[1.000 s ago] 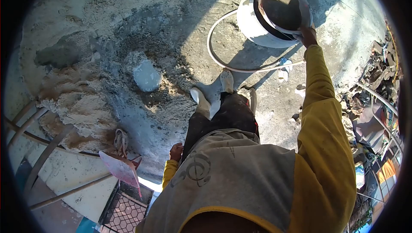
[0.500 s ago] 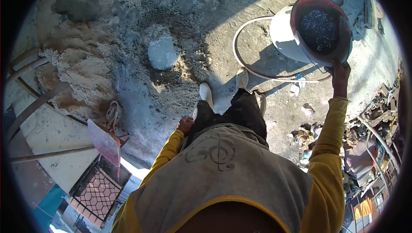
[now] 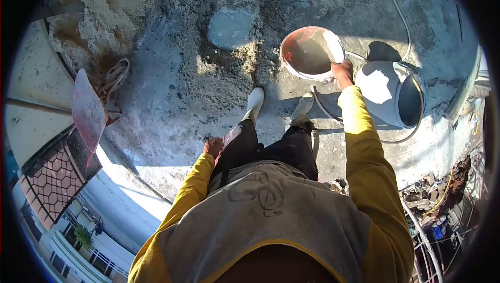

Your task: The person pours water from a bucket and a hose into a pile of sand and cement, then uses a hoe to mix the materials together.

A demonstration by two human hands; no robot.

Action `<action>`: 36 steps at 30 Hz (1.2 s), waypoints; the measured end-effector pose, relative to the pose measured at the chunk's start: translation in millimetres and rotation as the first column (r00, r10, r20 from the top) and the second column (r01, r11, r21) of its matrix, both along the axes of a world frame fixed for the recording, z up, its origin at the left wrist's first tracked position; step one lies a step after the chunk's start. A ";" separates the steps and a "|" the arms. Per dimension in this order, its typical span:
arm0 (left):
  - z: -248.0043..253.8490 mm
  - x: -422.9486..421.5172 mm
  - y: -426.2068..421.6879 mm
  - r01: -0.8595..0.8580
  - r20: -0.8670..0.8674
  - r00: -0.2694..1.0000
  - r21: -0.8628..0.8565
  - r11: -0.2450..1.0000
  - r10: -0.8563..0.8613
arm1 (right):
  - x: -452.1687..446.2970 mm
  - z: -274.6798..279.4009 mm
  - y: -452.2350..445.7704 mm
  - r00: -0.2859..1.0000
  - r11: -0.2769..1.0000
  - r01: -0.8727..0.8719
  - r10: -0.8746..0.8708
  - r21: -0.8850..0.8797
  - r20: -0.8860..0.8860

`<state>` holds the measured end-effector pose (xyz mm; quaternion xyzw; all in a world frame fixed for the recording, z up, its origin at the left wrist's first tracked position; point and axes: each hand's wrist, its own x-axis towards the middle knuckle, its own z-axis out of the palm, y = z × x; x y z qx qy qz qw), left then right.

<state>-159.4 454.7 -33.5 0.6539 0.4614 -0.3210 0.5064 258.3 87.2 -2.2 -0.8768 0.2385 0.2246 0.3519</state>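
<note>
My right hand (image 3: 342, 73) grips the rim of a bucket (image 3: 311, 53) with a reddish inner wall and grey contents, held in front of my boots, to the right. Right of it a large white drum (image 3: 385, 93) stands on the ground, with a hose (image 3: 403, 27) running around and over it. My left hand (image 3: 213, 147) hangs beside my left thigh with its fingers curled; what it holds, if anything, is too small to tell. Ahead of my left boot, a pale grey puddle (image 3: 230, 28) lies in a ring of sandy mix.
A sand pile (image 3: 112, 14) is at the upper left. Below it stands a pinkish wheelbarrow-like tray (image 3: 87, 111) beside a coiled rope (image 3: 117, 74). Rubble (image 3: 429, 194) and bent rods lie at the lower right. A roof edge with a drop shows at the lower left.
The bucket has moved from over the drum, leftward and nearer the puddle, in my right hand. The view has turned and shifted. My left hand stays by my thigh.
</note>
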 end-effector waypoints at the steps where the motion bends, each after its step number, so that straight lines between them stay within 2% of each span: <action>1: -7.0 -25.6 9.7 -0.029 0.004 1.000 0.034 0.999 0.029 | 16.4 7.2 42.6 0.980 0.956 -0.199 0.190 -0.217 -0.063; 2: -11.7 -47.9 15.9 -0.058 0.011 0.998 0.068 0.996 0.058 | 30.7 -1.0 78.0 0.958 0.902 -0.284 0.255 -0.326 -0.131; 3: -11.2 -65.2 18.5 -0.168 -0.012 0.986 0.022 0.985 0.169 | 45.9 -11.3 108.9 0.930 0.829 -0.366 0.307 -0.424 -0.203; 5: -25.5 -109.4 20.9 -0.226 -0.044 0.973 -0.017 0.974 0.225 | 70.7 -38.5 156.7 0.887 0.757 -0.453 0.435 -0.471 -0.154; 6: -18.3 -120.2 15.5 -0.317 -0.068 0.947 -0.053 0.947 0.313 | 81.9 -37.2 181.3 0.848 0.719 -0.517 0.505 -0.464 -0.162; 7: -9.9 -130.8 8.0 -0.406 -0.096 0.912 -0.089 0.909 0.398 | 91.7 -31.5 206.2 0.764 0.628 -0.628 0.608 -0.459 -0.213; 9: -19.3 -160.8 -12.3 -0.489 -0.131 0.871 -0.157 0.858 0.473 | 106.6 -17.1 251.5 0.513 0.328 -0.819 0.787 -0.470 -0.343; 10: -34.1 -182.5 -22.3 -0.273 0.068 0.958 -0.078 0.959 0.278 | 112.2 -7.3 271.2 0.353 0.123 -0.867 0.835 -0.482 -0.422; 11: -49.7 -201.4 -32.9 -0.060 0.242 0.969 0.052 0.997 0.046 | 116.4 3.6 288.7 0.195 -0.087 -0.870 0.843 -0.485 -0.502; 12: -71.9 -222.9 -43.8 -0.127 0.209 0.968 -0.057 0.990 0.137 | 119.8 16.2 303.7 0.064 -0.271 -0.835 0.818 -0.480 -0.572; 13: -77.1 -227.2 -53.3 -0.151 0.214 0.963 -0.064 0.986 0.162 | 124.8 27.8 317.1 -0.036 -0.420 -0.776 0.774 -0.470 -0.632; 14: -82.5 -230.1 -61.0 -0.231 0.231 0.937 -0.150 0.961 0.261 | 128.8 38.8 330.0 -0.098 -0.515 -0.722 0.736 -0.462 -0.669; 15: -85.1 -230.2 -66.9 -0.300 0.242 0.903 -0.234 0.925 0.355 | 131.1 50.7 341.4 -0.130 -0.574 -0.678 0.708 -0.459 -0.694; 16: -84.3 -225.1 -66.2 -0.274 0.237 0.916 -0.219 0.936 0.324 | 134.1 65.1 355.1 -0.173 -0.633 -0.629 0.680 -0.451 -0.713; 19: -88.9 -212.6 -58.7 -0.218 0.258 0.926 -0.234 0.948 0.276 | 134.4 108.3 383.4 -0.186 -0.667 -0.576 0.669 -0.472 -0.719; 21: -86.0 -203.7 -50.5 -0.199 0.277 0.924 -0.244 0.949 0.265 | 134.5 137.9 393.8 -0.161 -0.636 -0.586 0.700 -0.503 -0.696; 23: -98.5 -201.9 -45.1 -0.107 0.348 0.926 -0.132 0.986 0.147 | 128.2 166.2 386.2 -0.113 -0.575 -0.622 0.738 -0.531 -0.666; 26: -87.1 -180.0 -28.8 -0.024 0.404 0.911 -0.158 0.987 0.086 | 133.3 181.5 345.0 0.029 -0.386 -0.721 0.813 -0.576 -0.582; 27: -95.2 -180.6 -25.7 0.009 0.420 0.906 -0.150 0.989 0.055 | 136.4 180.1 321.8 0.097 -0.285 -0.757 0.841 -0.587 -0.533; 29: -119.7 -184.9 -14.5 -0.023 0.359 0.925 -0.270 0.962 0.123 | 148.2 159.9 255.8 0.236 -0.047 -0.811 0.886 -0.583 -0.398; 30: -96.7 -166.0 -9.0 -0.036 0.375 0.921 -0.198 0.980 0.110 | 142.2 145.6 217.7 0.443 0.224 -0.773 0.860 -0.594 -0.252; 31: -75.7 -145.7 -8.1 -0.034 0.397 0.914 -0.130 0.991 0.083 | 127.9 134.2 173.5 0.644 0.486 -0.663 0.758 -0.570 -0.103; 32: -68.5 -124.8 -7.9 -0.113 0.335 0.927 -0.181 0.977 0.169 | 108.0 131.1 136.5 0.792 0.641 -0.561 0.599 -0.524 -0.115; 33: -64.4 -111.6 -4.2 -0.187 0.260 0.934 -0.225 0.956 0.243 | 88.9 123.3 88.9 0.857 0.791 -0.503 0.510 -0.350 -0.078; 34: -78.3 -109.2 1.6 -0.098 0.313 0.935 -0.230 0.968 0.169 | 67.1 93.1 32.6 0.901 0.878 -0.394 0.427 -0.272 0.073; 35: -82.1 -88.9 9.2 0.078 0.334 0.942 -0.155 0.985 -0.022 | 32.4 104.9 7.2 0.999 0.999 -0.039 0.039 -0.016 0.006; 36: -86.3 -69.8 16.4 0.249 0.350 0.913 -0.070 0.966 -0.209 | 7.3 75.2 -37.4 0.996 0.996 0.066 -0.069 0.058 0.050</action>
